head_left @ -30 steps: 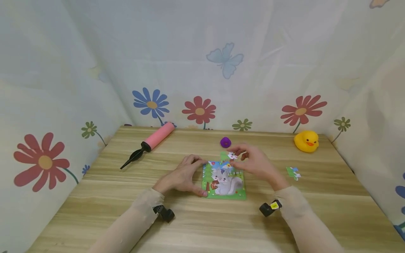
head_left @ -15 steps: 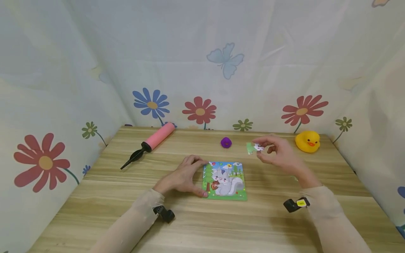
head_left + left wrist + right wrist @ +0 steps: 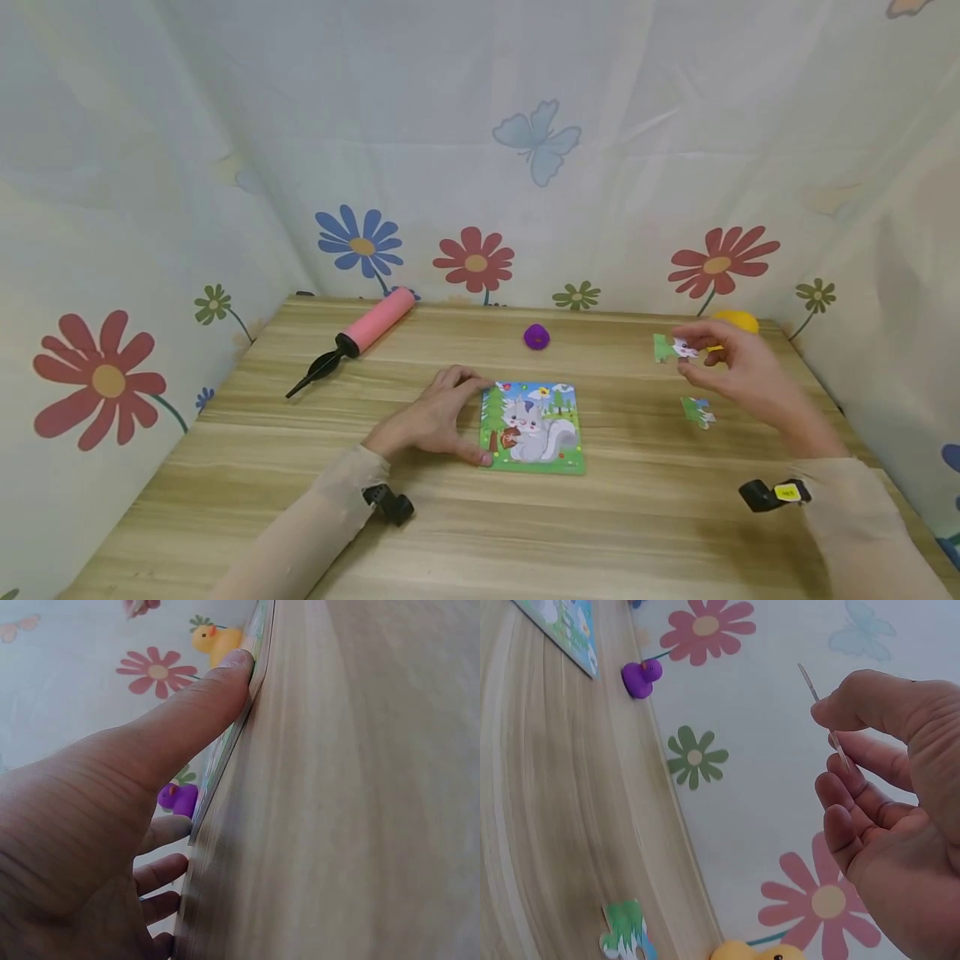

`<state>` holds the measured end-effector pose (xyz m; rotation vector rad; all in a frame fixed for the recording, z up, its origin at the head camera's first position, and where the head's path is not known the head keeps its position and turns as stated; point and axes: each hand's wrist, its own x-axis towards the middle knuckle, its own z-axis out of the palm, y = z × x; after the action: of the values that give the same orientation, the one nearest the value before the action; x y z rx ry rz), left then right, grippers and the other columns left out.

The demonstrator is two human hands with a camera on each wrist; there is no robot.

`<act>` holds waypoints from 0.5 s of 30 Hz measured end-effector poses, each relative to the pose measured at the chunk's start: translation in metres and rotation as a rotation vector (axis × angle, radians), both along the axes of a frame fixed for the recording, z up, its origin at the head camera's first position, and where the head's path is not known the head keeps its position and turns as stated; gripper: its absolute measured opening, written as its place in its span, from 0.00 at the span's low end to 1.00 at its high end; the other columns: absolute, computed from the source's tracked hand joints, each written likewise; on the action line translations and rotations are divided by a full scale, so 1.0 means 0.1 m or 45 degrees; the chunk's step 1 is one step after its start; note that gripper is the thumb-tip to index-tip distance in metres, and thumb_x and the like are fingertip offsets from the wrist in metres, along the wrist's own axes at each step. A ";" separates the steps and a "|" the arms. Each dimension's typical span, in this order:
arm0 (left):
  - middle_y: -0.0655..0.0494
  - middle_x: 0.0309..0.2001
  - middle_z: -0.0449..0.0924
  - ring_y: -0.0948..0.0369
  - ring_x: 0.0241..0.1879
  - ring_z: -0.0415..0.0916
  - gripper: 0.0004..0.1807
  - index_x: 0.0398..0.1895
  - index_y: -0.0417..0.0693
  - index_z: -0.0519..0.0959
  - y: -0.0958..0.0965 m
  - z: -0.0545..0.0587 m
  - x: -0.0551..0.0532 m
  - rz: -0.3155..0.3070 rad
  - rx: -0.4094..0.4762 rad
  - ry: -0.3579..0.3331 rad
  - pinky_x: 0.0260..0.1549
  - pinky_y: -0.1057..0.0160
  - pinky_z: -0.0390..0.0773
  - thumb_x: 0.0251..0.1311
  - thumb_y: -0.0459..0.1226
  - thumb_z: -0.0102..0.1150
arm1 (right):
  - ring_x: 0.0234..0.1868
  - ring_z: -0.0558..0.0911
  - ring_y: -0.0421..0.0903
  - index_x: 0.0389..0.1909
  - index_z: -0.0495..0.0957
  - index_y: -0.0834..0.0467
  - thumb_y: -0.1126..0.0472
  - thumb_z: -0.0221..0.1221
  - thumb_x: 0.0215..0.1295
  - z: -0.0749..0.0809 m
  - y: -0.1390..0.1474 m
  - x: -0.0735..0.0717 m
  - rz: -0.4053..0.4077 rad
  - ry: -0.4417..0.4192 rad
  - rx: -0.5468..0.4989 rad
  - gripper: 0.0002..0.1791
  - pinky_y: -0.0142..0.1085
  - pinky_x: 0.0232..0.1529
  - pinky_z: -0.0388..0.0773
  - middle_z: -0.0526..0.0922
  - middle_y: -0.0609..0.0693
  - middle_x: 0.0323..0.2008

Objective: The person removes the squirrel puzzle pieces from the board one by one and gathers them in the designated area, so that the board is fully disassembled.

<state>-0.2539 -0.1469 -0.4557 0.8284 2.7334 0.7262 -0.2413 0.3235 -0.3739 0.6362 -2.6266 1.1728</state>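
A square jigsaw puzzle [image 3: 540, 437] with a grey squirrel picture lies flat on the table. My left hand [image 3: 433, 417] rests at its left side, thumb [image 3: 217, 686] straight and pressing on the near left corner, index finger by the far left corner. Off to the right, my right hand [image 3: 738, 371] pinches a green and white puzzle piece [image 3: 664, 348] between thumb and fingers, raised above the table. The right wrist view shows that piece [image 3: 808, 681] edge-on. Just below this hand in the head view, another puzzle piece [image 3: 699, 412] lies on the wood.
A small purple rubber duck [image 3: 536, 337] sits behind the puzzle. Partly hidden behind my right hand is a yellow rubber duck [image 3: 737, 321]. A pink and black hand pump [image 3: 378, 323] lies at the back left of the wooden table [image 3: 480, 533]. A flowered cloth [image 3: 420, 150] surrounds it.
My right hand has moved right, away from above the puzzle, carrying the pinched piece and now covering part of the yellow duck. The left hand and the puzzle have stayed in place.
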 end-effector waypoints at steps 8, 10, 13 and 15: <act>0.47 0.82 0.58 0.46 0.81 0.55 0.67 0.88 0.57 0.65 -0.01 0.00 -0.01 0.001 -0.007 0.006 0.81 0.37 0.63 0.46 0.67 0.87 | 0.44 0.81 0.35 0.65 0.84 0.64 0.70 0.73 0.71 -0.04 0.23 0.09 -0.038 0.015 0.085 0.23 0.20 0.46 0.77 0.86 0.56 0.54; 0.47 0.82 0.58 0.46 0.81 0.55 0.67 0.88 0.56 0.65 -0.01 0.00 -0.01 -0.002 -0.006 0.007 0.81 0.37 0.62 0.46 0.67 0.87 | 0.45 0.80 0.35 0.66 0.84 0.63 0.69 0.74 0.71 -0.07 0.28 0.12 -0.041 0.004 0.112 0.24 0.21 0.44 0.77 0.85 0.55 0.54; 0.46 0.82 0.58 0.45 0.81 0.55 0.67 0.88 0.56 0.65 -0.01 0.01 -0.01 -0.010 -0.006 0.011 0.81 0.37 0.62 0.46 0.67 0.87 | 0.46 0.79 0.33 0.65 0.84 0.63 0.69 0.74 0.70 -0.12 0.36 0.17 -0.043 -0.019 0.134 0.24 0.23 0.43 0.78 0.86 0.55 0.51; 0.46 0.82 0.58 0.45 0.81 0.55 0.67 0.88 0.55 0.65 -0.01 0.01 -0.01 -0.016 -0.008 0.012 0.81 0.37 0.62 0.47 0.67 0.87 | 0.46 0.80 0.33 0.66 0.84 0.63 0.69 0.74 0.70 -0.17 0.41 0.21 -0.033 -0.046 0.139 0.24 0.24 0.43 0.79 0.87 0.54 0.51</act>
<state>-0.2544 -0.1477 -0.4551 0.8487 2.7346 0.7132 -0.2207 0.3648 -0.3911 0.6044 -2.7360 1.0488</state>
